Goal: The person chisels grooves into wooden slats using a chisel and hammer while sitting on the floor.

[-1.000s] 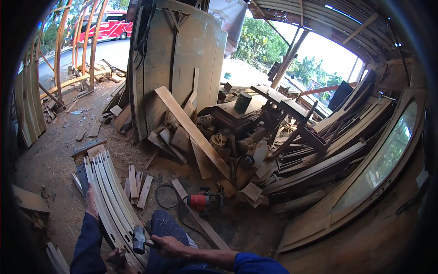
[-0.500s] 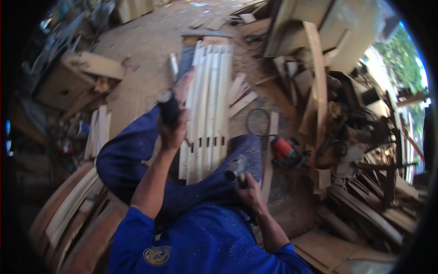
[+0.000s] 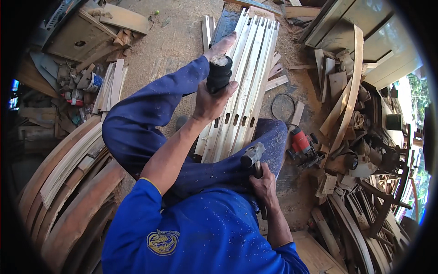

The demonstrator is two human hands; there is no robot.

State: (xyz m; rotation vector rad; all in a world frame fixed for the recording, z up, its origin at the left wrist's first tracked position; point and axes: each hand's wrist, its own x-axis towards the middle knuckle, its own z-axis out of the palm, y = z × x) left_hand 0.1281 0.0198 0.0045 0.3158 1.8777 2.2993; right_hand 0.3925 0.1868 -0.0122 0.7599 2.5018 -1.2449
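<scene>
Several pale wooden bars (image 3: 258, 68) lie side by side in front of me, with dark oblong slots (image 3: 235, 119) cut across their near part. Wrapped around a thick black handle (image 3: 219, 76) with a pale, worn round top, my left hand (image 3: 211, 105) is at the bars' left edge; the tool's lower end is hidden. In my right hand (image 3: 263, 185), over my right thigh, is a hammer (image 3: 252, 154), gripped by its shaft with the metal head upward. My bare foot (image 3: 222, 45) rests against the bars' left side.
A red and black power tool (image 3: 301, 142) with a cord lies right of my knee. Piled wood scraps (image 3: 340, 86) fill the right side. Curved boards (image 3: 73, 173) are stacked at left, below a wooden box (image 3: 78, 39). Sawdust covers the floor (image 3: 169, 27).
The whole view has shifted, so bars, legs and tools sit farther right and mostly higher. Both hands keep their holds, the hammer still over my right thigh.
</scene>
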